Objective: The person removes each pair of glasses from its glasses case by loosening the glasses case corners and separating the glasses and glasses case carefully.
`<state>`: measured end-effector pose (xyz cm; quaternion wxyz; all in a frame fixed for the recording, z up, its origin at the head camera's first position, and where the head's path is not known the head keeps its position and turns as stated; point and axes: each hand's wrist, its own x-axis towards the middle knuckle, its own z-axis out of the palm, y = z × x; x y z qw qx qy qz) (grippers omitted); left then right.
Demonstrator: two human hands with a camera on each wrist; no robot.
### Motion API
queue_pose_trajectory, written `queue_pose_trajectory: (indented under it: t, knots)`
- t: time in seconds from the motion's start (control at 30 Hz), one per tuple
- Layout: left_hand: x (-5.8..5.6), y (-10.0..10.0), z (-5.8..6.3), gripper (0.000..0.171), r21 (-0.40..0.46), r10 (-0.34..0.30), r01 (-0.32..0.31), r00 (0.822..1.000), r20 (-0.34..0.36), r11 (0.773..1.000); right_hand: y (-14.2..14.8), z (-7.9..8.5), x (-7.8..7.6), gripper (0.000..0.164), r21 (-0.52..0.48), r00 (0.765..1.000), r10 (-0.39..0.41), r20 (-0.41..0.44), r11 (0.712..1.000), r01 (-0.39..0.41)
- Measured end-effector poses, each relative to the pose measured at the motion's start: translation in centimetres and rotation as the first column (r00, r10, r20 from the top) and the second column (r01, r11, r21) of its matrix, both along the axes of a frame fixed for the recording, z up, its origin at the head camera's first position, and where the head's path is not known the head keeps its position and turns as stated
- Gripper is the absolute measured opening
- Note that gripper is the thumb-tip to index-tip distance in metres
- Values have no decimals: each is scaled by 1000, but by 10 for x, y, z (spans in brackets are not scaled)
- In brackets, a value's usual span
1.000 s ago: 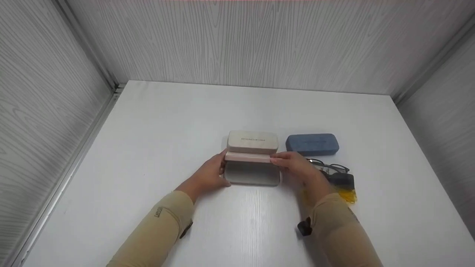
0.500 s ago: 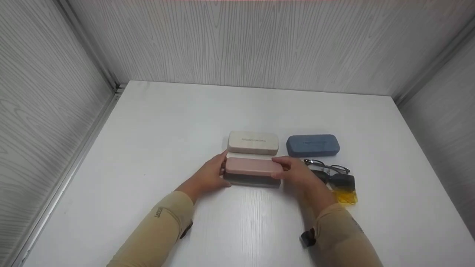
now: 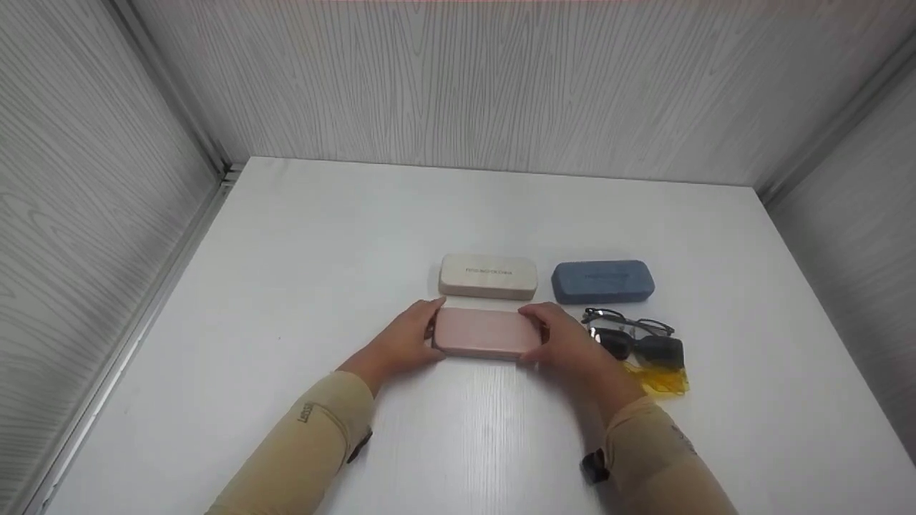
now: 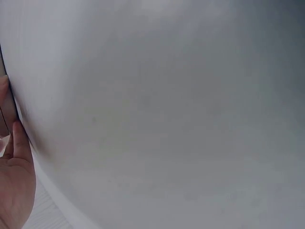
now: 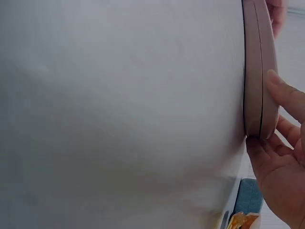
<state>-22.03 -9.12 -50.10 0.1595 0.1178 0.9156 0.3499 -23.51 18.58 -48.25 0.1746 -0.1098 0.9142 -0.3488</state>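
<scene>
A pink glasses case (image 3: 488, 333) lies on the white table with its lid down, and in the right wrist view a thin seam runs along its side. My left hand (image 3: 406, 336) grips its left end, thumb at the near corner and fingers at the far one. At the other end my right hand (image 3: 569, 343) holds the case the same way, its thumb (image 5: 281, 90) on the case in the right wrist view. Only part of my left hand (image 4: 16, 186) and a sliver of the case show at the left wrist view's edge.
Just behind stands a cream glasses case (image 3: 488, 277), with a blue glasses case (image 3: 603, 281) to its right. Beside my right hand lie clear glasses (image 3: 655, 327), dark sunglasses (image 3: 658, 351) and a yellow-lensed pair (image 3: 665, 380). Panelled walls enclose the table's back and sides.
The pink case's raised lid has come down toward me and now lies flat on its base. My right hand moved with the lid to the near side; my left hand stayed at the left end.
</scene>
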Motion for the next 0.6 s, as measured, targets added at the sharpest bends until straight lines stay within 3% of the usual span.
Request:
queue_pose_trajectory:
  t: [0.2, 0.47, 0.6]
  knots:
    - [0, 0, 0, 82, -34, -4, 3, 1000, -18, 999, -2, 0, 3, 87, 71, 999, 39, -30, 997, -37]
    - [-2, 0, 3, 72, 43, 4, -5, 1000, 23, 999, -3, 3, 7, 77, 134, 984, 93, -152, 988, -73]
    - [-2, -6, 6, 70, 58, 14, -16, 999, 38, 998, -6, 6, 5, 81, 148, 987, 92, -129, 986, -73]
